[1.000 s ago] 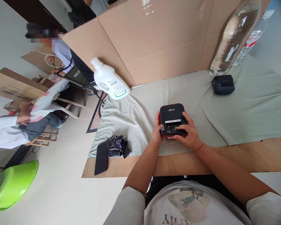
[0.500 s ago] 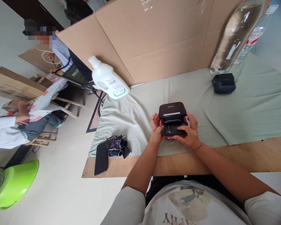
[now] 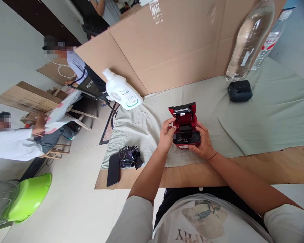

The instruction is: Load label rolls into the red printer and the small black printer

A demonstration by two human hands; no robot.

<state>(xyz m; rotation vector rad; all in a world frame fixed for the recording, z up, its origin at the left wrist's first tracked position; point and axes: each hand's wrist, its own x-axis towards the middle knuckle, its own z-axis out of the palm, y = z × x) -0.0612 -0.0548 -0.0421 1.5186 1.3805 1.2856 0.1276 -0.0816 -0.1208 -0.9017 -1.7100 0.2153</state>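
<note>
A: Checking the near edge first. Bare wooden desk (image 3: 255, 165) strip closest in, pale green cloth (image 3: 268, 111) covering the rest.

B: Confirming. Black phone (image 3: 113, 169) lying flat at the left corner, half off the cloth, touching a crumpled black wrapper (image 3: 129, 157). Both well clear of the hands.

A: Hands?

B: Both on the red printer (image 3: 185, 130), sitting on the cloth near the front edge, centre of the desk. Left hand (image 3: 166, 135) bracing the left side, fingers curled against the body. Right hand (image 3: 204, 143) cupping the right side and front corner. Each grip clenched on the housing, likely steadying it from both sides.

A: Lid?

B: Standing open, tilted back away from the body, exposing a dark bay inside. Cannot tell what is loaded in there.

A: Further back?

B: Small black device (image 3: 240, 91) sitting alone on the cloth to the right, just in front of a clear plastic bottle (image 3: 248, 37). White detergent jug (image 3: 123, 91) standing at the cloth's far-left corner. Cardboard screen (image 3: 167, 50) walling off the back, likely blocking the view behind.

A: Others?

B: Seated people on the left, apart from this desk.
</note>
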